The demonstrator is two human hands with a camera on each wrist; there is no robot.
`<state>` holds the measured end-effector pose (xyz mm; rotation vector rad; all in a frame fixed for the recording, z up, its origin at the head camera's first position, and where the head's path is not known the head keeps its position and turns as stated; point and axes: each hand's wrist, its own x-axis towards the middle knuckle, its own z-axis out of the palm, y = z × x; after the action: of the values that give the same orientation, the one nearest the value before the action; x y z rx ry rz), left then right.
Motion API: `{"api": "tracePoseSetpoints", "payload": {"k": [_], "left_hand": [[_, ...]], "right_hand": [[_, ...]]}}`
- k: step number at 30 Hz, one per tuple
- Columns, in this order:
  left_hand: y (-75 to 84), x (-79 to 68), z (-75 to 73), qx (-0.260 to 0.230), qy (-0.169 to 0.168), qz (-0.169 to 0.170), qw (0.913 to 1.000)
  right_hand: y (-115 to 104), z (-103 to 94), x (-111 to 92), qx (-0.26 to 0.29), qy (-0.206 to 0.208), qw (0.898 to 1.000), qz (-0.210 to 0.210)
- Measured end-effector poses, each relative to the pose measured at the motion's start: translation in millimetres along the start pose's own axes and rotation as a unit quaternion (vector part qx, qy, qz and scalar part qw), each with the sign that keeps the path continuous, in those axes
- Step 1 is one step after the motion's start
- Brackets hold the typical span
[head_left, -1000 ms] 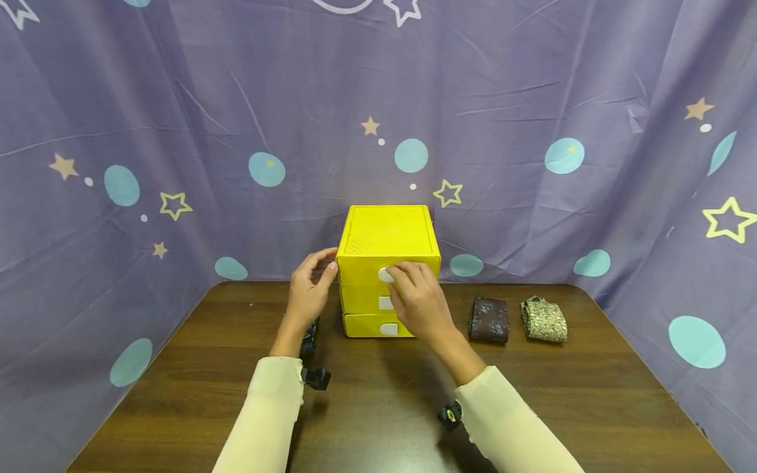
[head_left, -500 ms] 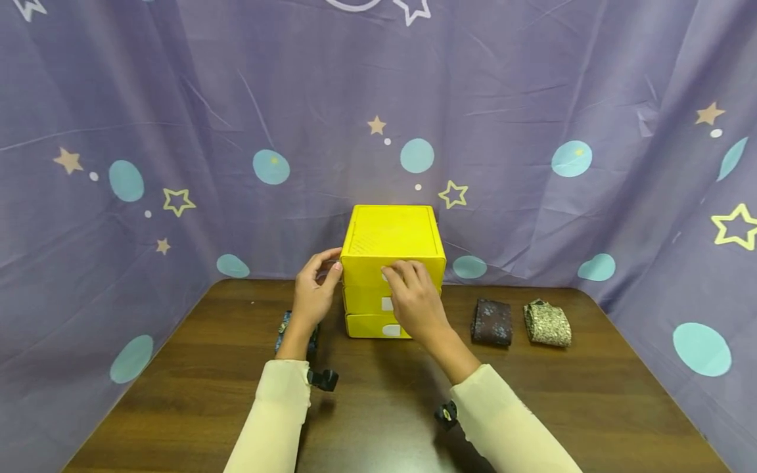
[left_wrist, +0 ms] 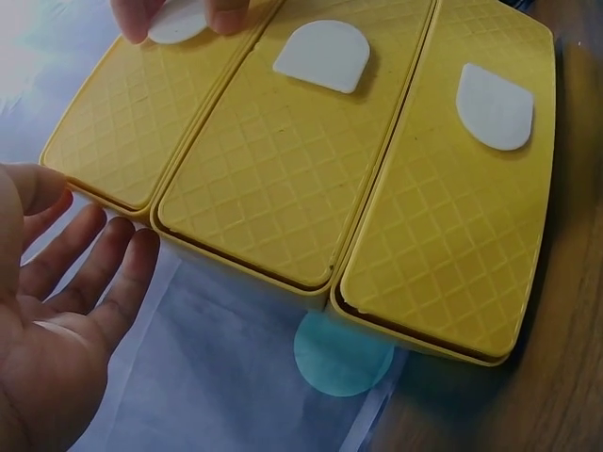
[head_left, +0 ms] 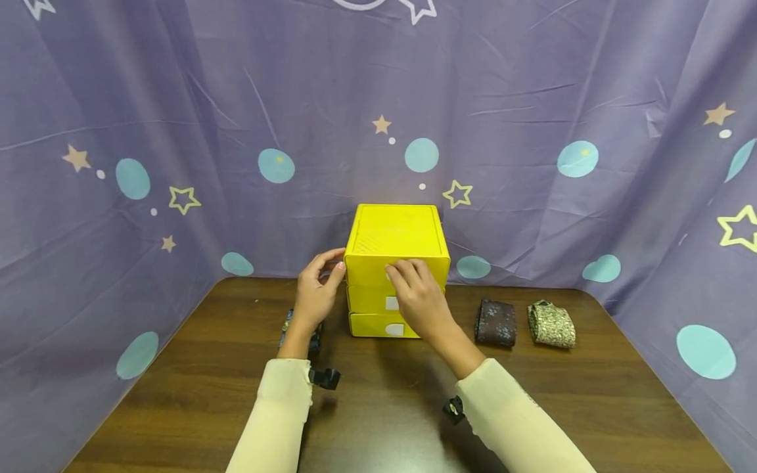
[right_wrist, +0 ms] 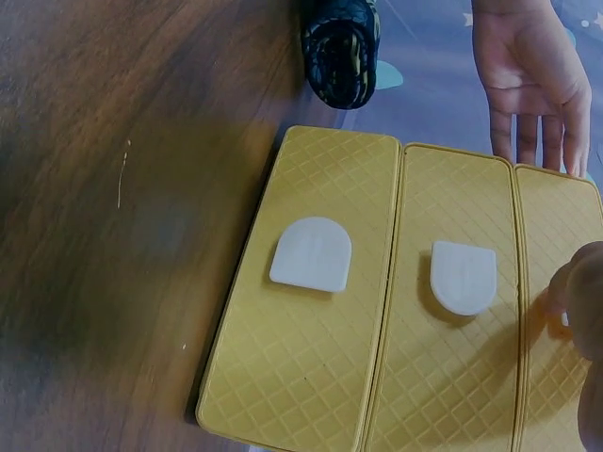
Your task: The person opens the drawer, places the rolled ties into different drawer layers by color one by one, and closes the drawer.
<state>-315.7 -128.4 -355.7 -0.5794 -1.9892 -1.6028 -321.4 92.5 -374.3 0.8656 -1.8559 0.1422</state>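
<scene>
A yellow three-drawer unit (head_left: 397, 230) stands at the back of the table, its drawer fronts flush. With fingertips and thumb, my right hand (head_left: 421, 299) pinches the top drawer's white handle (left_wrist: 177, 21), mostly hidden behind the fingers in the head view. Below it show the white handles of the middle drawer (right_wrist: 464, 278) and the bottom drawer (right_wrist: 311, 254). At the unit's left side is my left hand (head_left: 316, 292), fingers extended; the fingertips (left_wrist: 141, 247) lie right at the side edge of the upper drawers.
Behind my left wrist lies a rolled blue-patterned necktie (head_left: 316, 338), partly hidden. Right of the unit sit a rolled dark floral necktie (head_left: 495, 323) and a rolled gold-green necktie (head_left: 551, 324). A purple curtain (head_left: 508, 98) hangs close behind the wooden table (head_left: 378, 407).
My right fingers have moved in over the top drawer's handle, which showed more earlier. The left hand stays at the unit's side. The whole head view has shifted slightly.
</scene>
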Motion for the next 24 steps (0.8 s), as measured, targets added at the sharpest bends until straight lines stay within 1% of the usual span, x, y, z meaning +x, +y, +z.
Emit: {"api": "tracePoseSetpoints", "payload": {"k": [4,8,13,20,24], "left_hand": [[-0.2,-0.2,-0.9,-0.001,0.001,-0.004,1.0],[-1.6,0.8,-1.1,-0.007,-0.004,-0.002,1.0],[-4.4,1.1,-4.1,-0.011,-0.011,0.0,0.9999],[-5.2,1.4,-6.6,-0.014,-0.02,-0.001,0.9997],[-4.7,1.6,-5.4,-0.018,-0.025,-0.003,0.9995]], "right_hand": [[2.3,-0.3,-0.5,-0.017,-0.006,1.0,-0.015],[3.9,-0.8,-1.3,-0.023,-0.007,0.999,-0.021],[2.4,-1.5,-1.0,-0.019,0.005,0.999,-0.027],[-0.5,-2.9,-2.4,-0.02,0.002,1.0,-0.022],[-0.5,-2.8,-4.6,-0.022,0.012,0.999,-0.022]]}}
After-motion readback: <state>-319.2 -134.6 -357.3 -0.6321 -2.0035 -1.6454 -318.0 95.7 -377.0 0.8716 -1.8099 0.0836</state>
